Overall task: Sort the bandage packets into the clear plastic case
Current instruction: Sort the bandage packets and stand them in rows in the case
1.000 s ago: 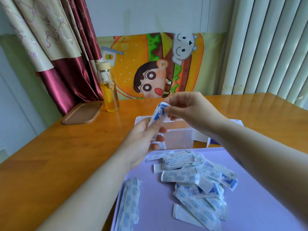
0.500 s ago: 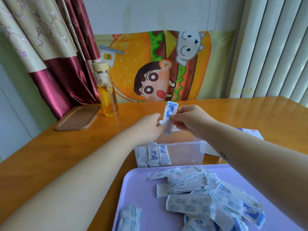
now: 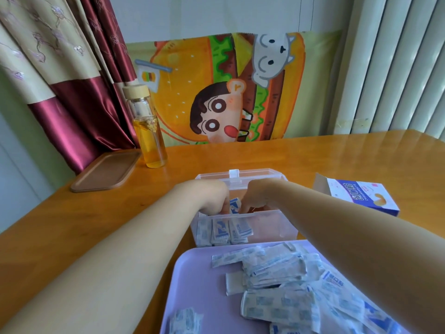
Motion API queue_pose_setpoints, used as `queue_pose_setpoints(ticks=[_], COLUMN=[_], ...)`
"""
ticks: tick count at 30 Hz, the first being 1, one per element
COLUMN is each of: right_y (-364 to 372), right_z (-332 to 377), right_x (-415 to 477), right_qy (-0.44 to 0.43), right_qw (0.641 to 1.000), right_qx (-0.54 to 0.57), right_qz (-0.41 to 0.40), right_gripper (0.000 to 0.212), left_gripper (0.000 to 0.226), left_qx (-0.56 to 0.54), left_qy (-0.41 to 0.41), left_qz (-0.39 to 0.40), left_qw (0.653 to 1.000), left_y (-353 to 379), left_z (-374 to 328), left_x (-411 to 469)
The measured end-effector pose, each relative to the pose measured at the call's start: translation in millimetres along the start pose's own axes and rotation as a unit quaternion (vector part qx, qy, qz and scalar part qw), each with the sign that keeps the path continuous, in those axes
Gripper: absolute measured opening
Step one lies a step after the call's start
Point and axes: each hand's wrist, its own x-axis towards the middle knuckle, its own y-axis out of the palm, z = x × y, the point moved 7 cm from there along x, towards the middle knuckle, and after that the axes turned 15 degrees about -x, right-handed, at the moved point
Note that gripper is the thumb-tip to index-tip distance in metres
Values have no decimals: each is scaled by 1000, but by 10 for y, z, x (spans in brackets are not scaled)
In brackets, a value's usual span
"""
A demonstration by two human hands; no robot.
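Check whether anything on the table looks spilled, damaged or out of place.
Nothing looks spilled or damaged. The white-and-blue bandage packets lie in a jumbled, overlapping heap on the lilac plastic tray, not yet sorted.

Case mouth: I am seeing the left hand (image 3: pixel 212 196) and right hand (image 3: pixel 257 196), pinching a bandage packet (image 3: pixel 234 204) between them, crowding the left half of the clear plastic case (image 3: pixel 272 227) above the standing packets (image 3: pixel 224 231); its right half is lying open.
Lower frame: the purple tray (image 3: pixel 199 285) and packet heap (image 3: pixel 284 285) are blocking the near side.
Right of centre: the bandage box (image 3: pixel 361 196) is flanking the case.
Upper left: the bottle (image 3: pixel 149 131) and brown tray (image 3: pixel 106 172) are standing well apart.
Upper right: I am finding bare table (image 3: pixel 313 155).
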Motion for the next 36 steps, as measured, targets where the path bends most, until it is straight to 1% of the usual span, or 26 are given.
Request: queue_pose_setpoints(ticks=[2, 5, 9, 11, 17, 22, 25, 27, 29, 31, 32, 33, 34, 35, 36], right_y=[-12, 20, 17, 6, -1, 28, 18, -60, -205, -393, -460, -504, -490, -455, -397], right_z=[22, 73, 98, 101, 100, 79, 71, 37, 4, -18, -20, -22, -39, -63, -100], right_x=[1, -2, -33, -50, -34, -7, 3, -8, -104, -369, -557, -754, -965, -1147, -1284], right_qy=[-9, -28, -46, -50, -60, -66, -65, -61, -69, -98, -124, -155, -188, -216, -235], right_qw=[998, 992, 983, 983, 990, 986, 987, 990, 986, 960, 940, 920, 907, 901, 900], right_qx=[-56, -123, -177, -179, -124, -155, -148, -121, -86, -68, -60, -50, -40, -31, -29], right_qz=[-12, -5, -7, -5, 1, 3, -4, -44, -124, -253, -313, -356, -374, -376, -366], right_gripper=[41, 39, 42, 42, 42, 46, 45, 39, 28, 17, 13, 11, 10, 8, 7], left_gripper=[40, 35, 33, 32, 29, 29, 26, 32, 41, 39, 37, 36, 35, 34, 33], left_qx=[7, 22, 30, 30, 4, -1, -2, -5, -25, -61, -79, -92, -109, -136, -166], left_qy=[-3, -6, -12, -13, -17, -14, -9, 0, 11, 34, 48, 68, 94, 126, 154], left_qz=[7, 18, 19, 20, 17, 17, 14, -8, -57, -133, -180, -226, -266, -297, -312], left_qw=[1000, 1000, 999, 999, 1000, 1000, 1000, 1000, 998, 989, 979, 967, 953, 937, 923], left_y=[19, 63, 85, 93, 97, 102, 78, 11, -86, -192, -239, -281, -277, -256, -216], left_z=[10, 32, 54, 60, 59, 52, 26, 3, -10, -34, -49, -76, -122, -168, -210], left_x=[22, 51, 75, 81, 88, 100, 69, 15, -54, -175, -272, -387, -546, -716, -875])
